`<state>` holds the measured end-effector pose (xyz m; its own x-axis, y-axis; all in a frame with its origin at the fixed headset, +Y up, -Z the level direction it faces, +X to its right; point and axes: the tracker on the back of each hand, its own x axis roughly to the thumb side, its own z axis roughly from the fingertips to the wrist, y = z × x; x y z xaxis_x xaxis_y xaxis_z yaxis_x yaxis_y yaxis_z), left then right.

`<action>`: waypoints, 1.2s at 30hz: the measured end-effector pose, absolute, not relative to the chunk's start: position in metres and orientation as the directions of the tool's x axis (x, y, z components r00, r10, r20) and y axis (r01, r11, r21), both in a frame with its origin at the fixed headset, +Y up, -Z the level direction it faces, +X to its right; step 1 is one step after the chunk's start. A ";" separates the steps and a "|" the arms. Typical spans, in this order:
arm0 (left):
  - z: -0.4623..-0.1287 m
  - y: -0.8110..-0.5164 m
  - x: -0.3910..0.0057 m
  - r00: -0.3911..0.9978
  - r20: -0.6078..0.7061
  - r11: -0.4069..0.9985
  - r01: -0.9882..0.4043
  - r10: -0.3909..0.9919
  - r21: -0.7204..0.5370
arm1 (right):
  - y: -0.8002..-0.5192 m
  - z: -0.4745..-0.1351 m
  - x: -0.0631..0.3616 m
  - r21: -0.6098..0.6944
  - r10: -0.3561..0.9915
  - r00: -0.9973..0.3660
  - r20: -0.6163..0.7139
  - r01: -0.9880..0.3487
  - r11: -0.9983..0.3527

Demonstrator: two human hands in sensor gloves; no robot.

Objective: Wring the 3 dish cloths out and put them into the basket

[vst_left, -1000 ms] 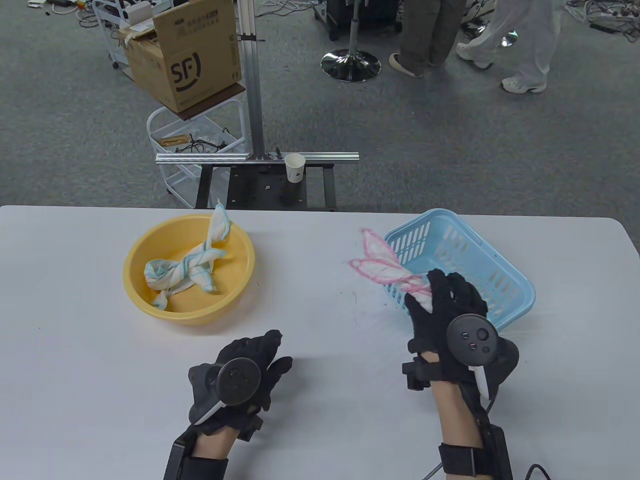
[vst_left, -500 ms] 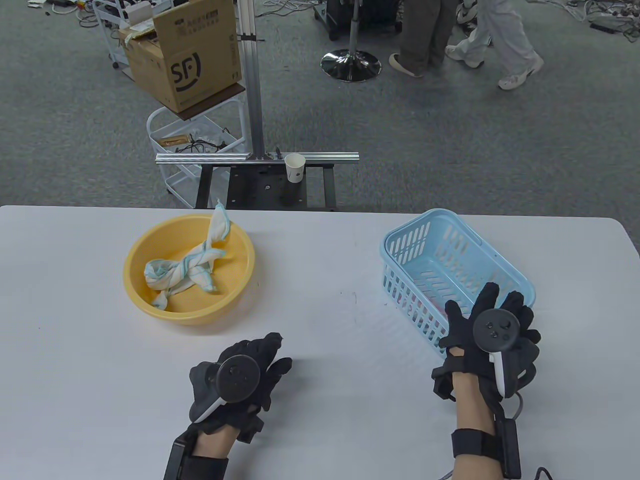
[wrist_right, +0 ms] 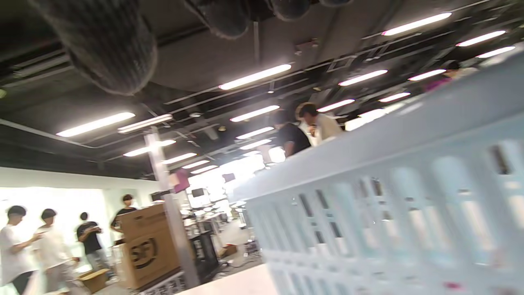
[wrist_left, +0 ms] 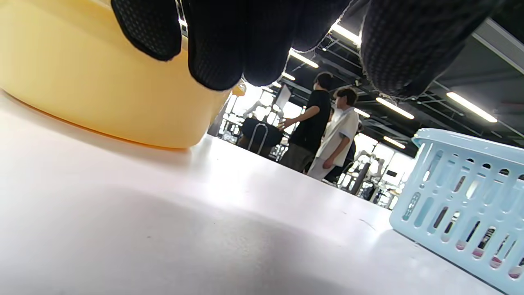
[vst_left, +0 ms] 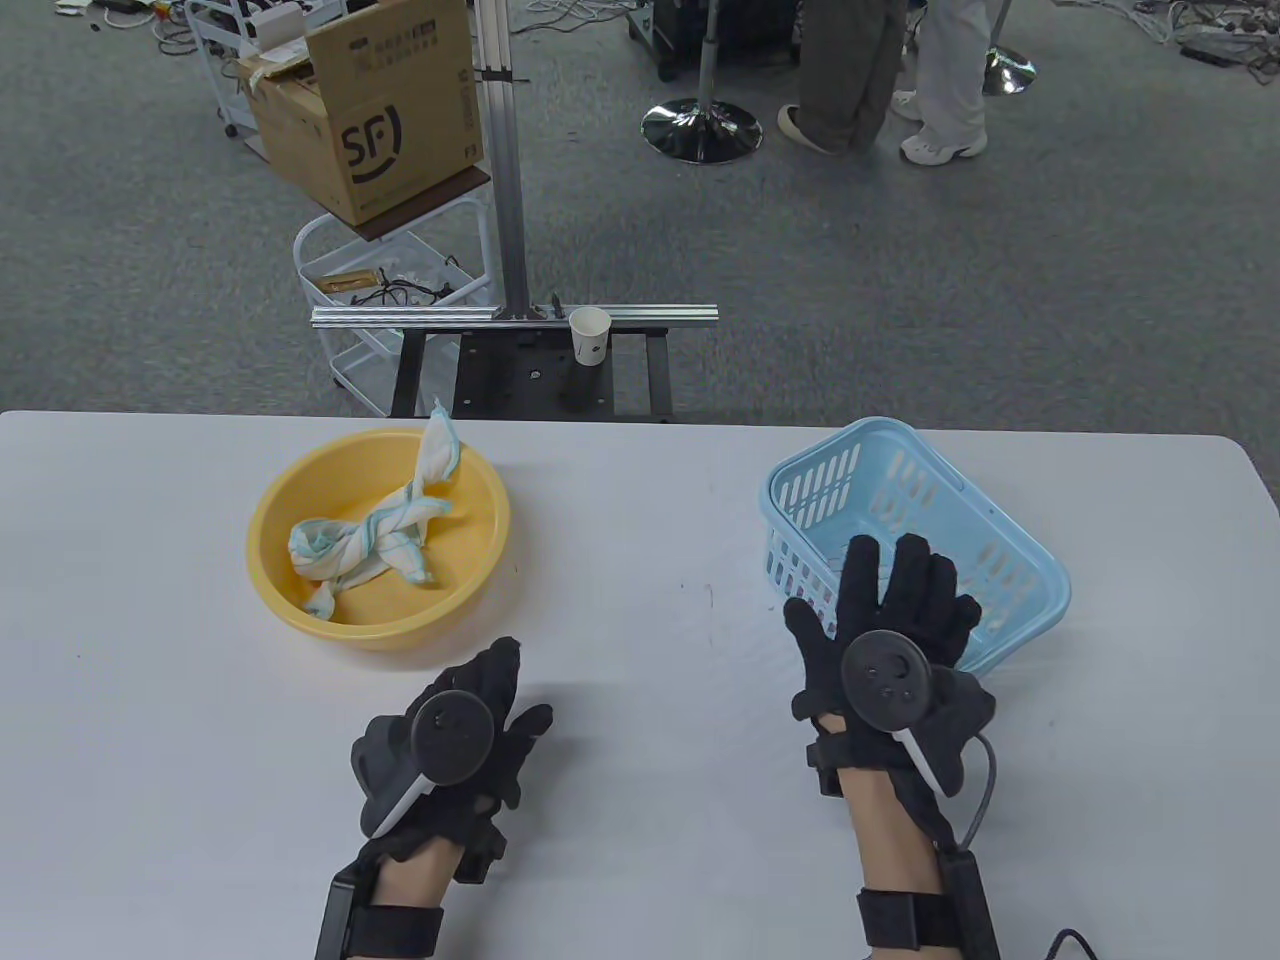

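A yellow basin [vst_left: 280, 600] stands at the left of the white table and holds twisted white dish cloths with blue edging [vst_left: 370, 535]. At the right stands the light blue basket [vst_left: 810, 490]. My right hand [vst_left: 885, 600] hovers over its near left corner, fingers spread and empty. Pink cloth [wrist_left: 477, 252] shows through the basket's lower slots in the left wrist view; in the table view my hand hides it. My left hand [vst_left: 480, 700] lies relaxed and empty just in front of the basin [wrist_left: 102, 94]. The basket wall [wrist_right: 389, 184] fills the right wrist view.
Behind the table's far edge a paper cup [vst_left: 589, 335] stands on a black stand with an aluminium rail. A cardboard box [vst_left: 370, 100] sits on a white cart at the back left. People's legs [vst_left: 850, 70] are on the far floor.
My right hand carried the pink cloth into the basket, let go and drew back left with spread fingers. My left hand slid slightly left and nearer to me.
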<state>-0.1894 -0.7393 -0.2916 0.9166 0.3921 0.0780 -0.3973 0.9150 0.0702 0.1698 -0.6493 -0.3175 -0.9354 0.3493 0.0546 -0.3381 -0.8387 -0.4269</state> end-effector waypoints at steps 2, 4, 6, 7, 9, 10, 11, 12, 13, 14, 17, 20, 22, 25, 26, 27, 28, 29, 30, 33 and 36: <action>-0.292 -0.741 -0.192 0.915 0.065 0.913 -0.402 0.398 0.068 | -0.653 -0.315 0.153 -0.421 0.324 -0.939 0.114 -0.341 -0.841; -0.293 -0.743 -0.193 0.915 0.054 0.913 -0.402 0.400 0.060 | -0.661 -0.313 0.137 -0.400 0.310 -0.937 0.163 -0.350 -0.847; -0.293 -0.745 -0.193 0.919 0.049 0.918 -0.393 0.391 0.048 | -0.673 -0.311 0.123 -0.371 0.321 -0.925 0.204 -0.377 -0.849; -0.294 -0.746 -0.193 0.921 0.050 0.921 -0.388 0.386 0.043 | -0.682 -0.310 0.115 -0.350 0.325 -0.919 0.223 -0.386 -0.853; -0.294 -0.747 -0.192 0.924 0.051 0.923 -0.382 0.380 0.038 | -0.695 -0.311 0.105 -0.306 0.320 -0.916 0.242 -0.385 -0.871; -0.294 -0.747 -0.192 0.924 0.052 0.924 -0.381 0.380 0.035 | -0.700 -0.311 0.103 -0.286 0.319 -0.915 0.248 -0.383 -0.878; -0.294 -0.747 -0.192 0.924 0.052 0.924 -0.381 0.380 0.030 | -0.707 -0.312 0.100 -0.268 0.317 -0.914 0.252 -0.381 -0.885; -0.294 -0.747 -0.192 0.924 0.051 0.924 -0.382 0.380 0.029 | -0.712 -0.313 0.098 -0.255 0.316 -0.915 0.252 -0.377 -0.890; -0.294 -0.747 -0.193 0.924 0.050 0.924 -0.381 0.379 0.026 | -0.718 -0.313 0.097 -0.234 0.319 -0.912 0.257 -0.379 -0.895; -0.294 -0.746 -0.192 0.925 0.050 0.925 -0.379 0.377 0.024 | -0.723 -0.313 0.097 -0.232 0.320 -0.912 0.256 -0.379 -0.896; -0.294 -0.747 -0.191 0.929 0.052 0.930 -0.367 0.366 0.008 | -0.735 -0.311 0.098 -0.209 0.315 -0.910 0.268 -0.374 -0.903; -0.294 -0.748 -0.188 0.938 0.055 0.940 -0.342 0.342 -0.003 | -0.744 -0.309 0.099 -0.182 0.318 -0.910 0.267 -0.371 -0.911; -0.294 -0.749 -0.185 0.944 0.053 0.945 -0.327 0.327 -0.014 | -0.748 -0.309 0.099 -0.148 0.347 -0.900 0.263 -0.393 -0.908; -0.294 -0.751 -0.182 0.959 0.054 0.960 -0.279 0.280 -0.019 | -0.748 -0.306 0.099 -0.148 0.336 -0.901 0.274 -0.385 -0.911; -0.294 -0.751 -0.182 0.961 0.054 0.962 -0.272 0.273 -0.020 | -0.748 -0.306 0.098 -0.147 0.334 -0.901 0.277 -0.384 -0.912; -0.294 -0.752 -0.181 0.962 0.053 0.963 -0.268 0.269 -0.021 | -0.748 -0.305 0.099 -0.147 0.334 -0.901 0.279 -0.383 -0.912; -0.293 -0.752 -0.181 0.962 0.051 0.964 -0.266 0.267 -0.023 | -0.748 -0.305 0.099 -0.150 0.333 -0.900 0.280 -0.384 -0.911; -0.293 -0.752 -0.181 0.963 0.049 0.964 -0.264 0.265 -0.024 | -0.748 -0.304 0.100 -0.146 0.335 -0.900 0.280 -0.385 -0.911; -0.293 -0.752 -0.181 0.964 0.046 0.965 -0.260 0.261 -0.023 | -0.749 -0.304 0.100 -0.142 0.338 -0.899 0.278 -0.387 -0.911; -0.292 -0.750 -0.183 0.964 0.032 0.964 -0.264 0.264 -0.010 | -0.750 -0.303 0.103 -0.142 0.345 -0.898 0.274 -0.393 -0.909; -0.290 -0.744 -0.184 0.959 0.021 0.959 -0.283 0.283 0.008 | -0.749 -0.302 0.104 -0.146 0.351 -0.896 0.270 -0.399 -0.905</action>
<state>-0.1842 -0.7435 -0.2897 0.9589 0.2831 0.0210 -0.2833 0.9590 0.0080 0.1044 -0.7494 -0.3023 -0.8965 0.3509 0.2704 -0.3986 -0.9054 -0.1463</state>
